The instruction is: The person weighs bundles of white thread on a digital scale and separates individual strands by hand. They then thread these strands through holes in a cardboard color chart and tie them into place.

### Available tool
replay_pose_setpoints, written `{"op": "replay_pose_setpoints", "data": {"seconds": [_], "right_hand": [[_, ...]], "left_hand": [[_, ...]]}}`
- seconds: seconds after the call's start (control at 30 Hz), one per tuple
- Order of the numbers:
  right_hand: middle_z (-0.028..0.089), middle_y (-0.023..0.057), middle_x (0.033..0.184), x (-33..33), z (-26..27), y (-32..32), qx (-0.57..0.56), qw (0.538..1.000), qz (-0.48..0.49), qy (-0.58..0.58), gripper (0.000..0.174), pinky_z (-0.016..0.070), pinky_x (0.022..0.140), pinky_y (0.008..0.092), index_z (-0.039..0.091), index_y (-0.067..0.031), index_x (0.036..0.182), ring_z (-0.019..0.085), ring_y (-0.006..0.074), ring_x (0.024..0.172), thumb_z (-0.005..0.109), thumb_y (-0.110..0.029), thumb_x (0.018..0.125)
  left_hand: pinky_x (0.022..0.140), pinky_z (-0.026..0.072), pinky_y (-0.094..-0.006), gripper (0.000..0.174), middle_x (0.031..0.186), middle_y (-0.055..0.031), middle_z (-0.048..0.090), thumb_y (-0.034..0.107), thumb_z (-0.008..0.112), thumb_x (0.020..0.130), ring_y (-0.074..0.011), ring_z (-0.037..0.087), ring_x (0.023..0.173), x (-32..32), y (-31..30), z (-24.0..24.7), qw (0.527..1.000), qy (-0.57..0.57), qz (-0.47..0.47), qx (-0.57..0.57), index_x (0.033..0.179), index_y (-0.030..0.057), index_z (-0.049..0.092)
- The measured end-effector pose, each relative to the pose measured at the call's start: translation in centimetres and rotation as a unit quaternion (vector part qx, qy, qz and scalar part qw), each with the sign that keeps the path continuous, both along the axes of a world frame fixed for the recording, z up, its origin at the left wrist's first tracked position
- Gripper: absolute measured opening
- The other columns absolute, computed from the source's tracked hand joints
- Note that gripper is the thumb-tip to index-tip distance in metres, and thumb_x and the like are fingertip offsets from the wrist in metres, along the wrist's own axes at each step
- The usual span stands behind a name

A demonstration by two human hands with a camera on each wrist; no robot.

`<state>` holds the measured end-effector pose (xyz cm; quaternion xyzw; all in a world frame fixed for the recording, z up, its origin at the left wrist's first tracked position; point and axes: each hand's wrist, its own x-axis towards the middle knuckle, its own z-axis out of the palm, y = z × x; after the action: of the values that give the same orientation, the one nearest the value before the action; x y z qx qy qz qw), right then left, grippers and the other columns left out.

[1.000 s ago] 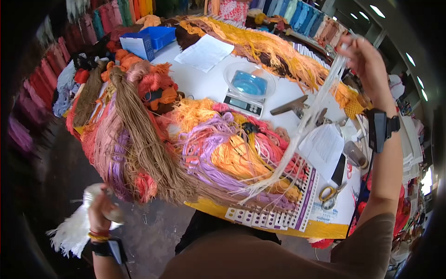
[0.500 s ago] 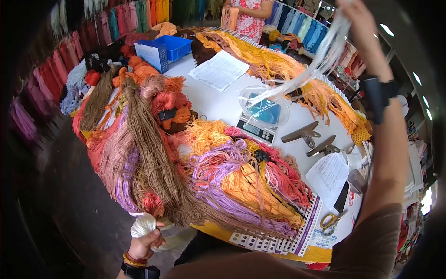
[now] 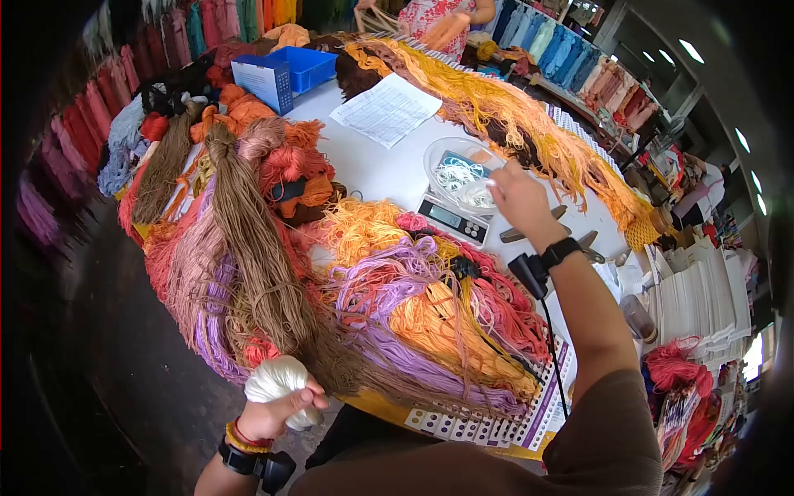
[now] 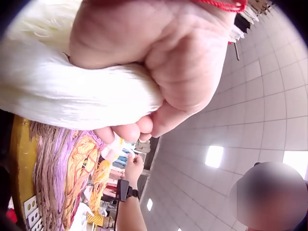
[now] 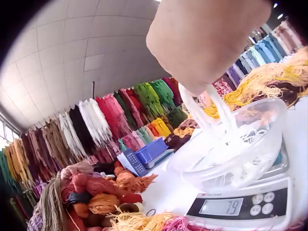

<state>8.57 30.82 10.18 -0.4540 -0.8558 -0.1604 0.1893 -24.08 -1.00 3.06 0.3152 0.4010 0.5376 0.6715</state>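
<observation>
At the table's near left corner my left hand [image 3: 273,413] grips a thick white skein of yarn [image 3: 277,379], thumb laid over it. The left wrist view has the fingers curled round that skein [image 4: 86,94]. Farther out, my right hand [image 3: 524,202] is over a clear plastic bowl [image 5: 195,175]. It holds white strands [image 5: 222,113], which hang from the closed fingers into the bowl; the fingertips are hidden in the right wrist view. Loose white yarn [image 3: 456,174] lies inside. Beneath the bowl is a digital scale [image 3: 451,217] with a lit display [image 5: 222,206].
Brown skeins [image 3: 248,223] and heaps of lilac [image 3: 385,277] and orange yarn [image 3: 434,318] cover the near table. A printed sheet [image 3: 386,110], a blue tray [image 3: 304,68] and metal clips [image 3: 533,225] lie around the scale. Another person [image 3: 434,29] stands across the table.
My right hand has come down from high on the right to the bowl, bringing the white strands into it. The left hand has moved in towards the table with its skein.
</observation>
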Motion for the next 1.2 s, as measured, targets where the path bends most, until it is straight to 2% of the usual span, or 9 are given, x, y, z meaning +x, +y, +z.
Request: {"op": "replay_pose_setpoints", "data": {"seconds": [0.03, 0.17, 0.2, 0.23, 0.33, 0.53, 0.63, 0.8, 1.2], "right_hand": [[0.051, 0.0074, 0.084, 0.2, -0.8, -0.5, -0.009, 0.999, 0.008, -0.036, 0.011, 0.0477, 0.062, 0.0374, 0.058, -0.0119, 0.086, 0.057, 0.0267, 0.074, 0.059, -0.017, 0.077], [0.051, 0.0069, 0.08, 1.0, -2.2, -2.8, -0.049, 0.997, 0.057, -0.026, 0.014, 0.0474, 0.062, 0.036, 0.056, -0.0114, 0.086, 0.057, 0.0253, 0.076, 0.06, -0.018, 0.074], [0.052, 0.0079, 0.082, 1.0, -2.2, -3.2, -0.06, 0.997, 0.042, -0.023, 0.021, 0.047, 0.063, 0.0364, 0.056, -0.0109, 0.09, 0.057, 0.026, 0.077, 0.061, -0.017, 0.072], [0.052, 0.0079, 0.082, 1.0, -2.1, -3.6, -0.059, 0.997, 0.04, -0.023, 0.021, 0.047, 0.063, 0.0364, 0.056, -0.0109, 0.09, 0.057, 0.026, 0.077, 0.061, -0.017, 0.072], [0.053, 0.0092, 0.084, 1.2, -1.4, -4.5, -0.075, 0.997, 0.022, 0.026, 0.032, 0.0466, 0.066, 0.0375, 0.053, -0.0104, 0.098, 0.056, 0.0267, 0.079, 0.06, -0.015, 0.068], [0.052, 0.0095, 0.097, 1.3, -1.2, -4.7, -0.04, 0.997, 0.024, 0.055, 0.042, 0.0418, 0.075, 0.0373, 0.051, -0.0093, 0.104, 0.052, 0.0268, 0.093, 0.059, -0.013, 0.063], [0.051, 0.0092, 0.103, 0.9, -1.7, -4.7, -0.003, 0.998, 0.044, 0.041, 0.042, 0.0377, 0.08, 0.0375, 0.051, -0.0091, 0.103, 0.048, 0.0258, 0.1, 0.059, -0.013, 0.062], [0.049, 0.0094, 0.111, 0.5, -2.5, -4.6, 0.019, 0.998, 0.046, 0.049, 0.043, 0.0327, 0.087, 0.0393, 0.051, -0.0096, 0.103, 0.044, 0.0254, 0.107, 0.062, -0.015, 0.062], [0.049, 0.0091, 0.111, 0.3, -3.3, -3.4, 0.038, 0.997, 0.034, 0.055, 0.04, 0.0315, 0.084, 0.0384, 0.05, -0.0088, 0.096, 0.043, 0.0253, 0.105, 0.071, -0.022, 0.064]], "left_hand": [[0.059, 0.05, -0.0264, 0.018, 0.067, -0.0082, 0.059, 0.01, 0.063, 0.081, -0.0159, 0.061, 0.063, 0.0, 0.4, 0.2, 1.0, 0.01, 0.014, 0.015, 0.091, -0.0042, 0.058], [0.05, 0.0429, -0.024, 0.026, 0.064, -0.0065, 0.056, 0.017, 0.061, 0.083, -0.0131, 0.054, 0.054, -0.1, 1.7, 1.2, 0.996, -0.043, 0.069, -0.037, 0.094, -0.0058, 0.056], [0.045, 0.0362, -0.0234, 0.039, 0.06, -0.0039, 0.049, 0.024, 0.058, 0.084, -0.0107, 0.044, 0.047, -0.2, 2.2, 1.2, 0.998, -0.04, 0.044, -0.006, 0.106, -0.0076, 0.051], [0.045, 0.0362, -0.0234, 0.039, 0.06, -0.0039, 0.049, 0.024, 0.058, 0.084, -0.0107, 0.044, 0.047, -0.1, 2.5, 1.2, 0.998, -0.04, 0.041, -0.005, 0.106, -0.0076, 0.051], [0.045, 0.0332, -0.0225, 0.059, 0.058, -0.0019, 0.041, 0.032, 0.054, 0.086, -0.0095, 0.037, 0.045, 0.4, 3.2, 1.4, 0.983, -0.181, -0.002, 0.002, 0.126, -0.0074, 0.034], [0.045, 0.0327, -0.0222, 0.059, 0.058, -0.0012, 0.042, 0.036, 0.051, 0.087, -0.0093, 0.038, 0.046, 1.4, 3.7, 2.1, 0.951, -0.307, -0.021, 0.015, 0.126, -0.0057, 0.036], [0.044, 0.0322, -0.0224, 0.054, 0.056, -0.0008, 0.041, 0.033, 0.051, 0.087, -0.0091, 0.037, 0.045, 1.5, 3.8, 1.6, 0.976, -0.207, -0.06, 0.04, 0.122, -0.0062, 0.041], [0.044, 0.0329, -0.0214, 0.038, 0.055, -0.0009, 0.042, 0.022, 0.055, 0.085, -0.0089, 0.039, 0.045, 2.6, 4.6, 2.2, 0.992, -0.115, -0.032, 0.035, 0.106, -0.009, 0.048], [0.045, 0.0344, -0.0218, 0.032, 0.056, -0.0008, 0.043, 0.016, 0.053, 0.085, -0.0093, 0.04, 0.047, 3.3, 4.7, 2.1, 0.994, -0.109, 0.009, -0.003, 0.103, -0.0097, 0.048]]}}
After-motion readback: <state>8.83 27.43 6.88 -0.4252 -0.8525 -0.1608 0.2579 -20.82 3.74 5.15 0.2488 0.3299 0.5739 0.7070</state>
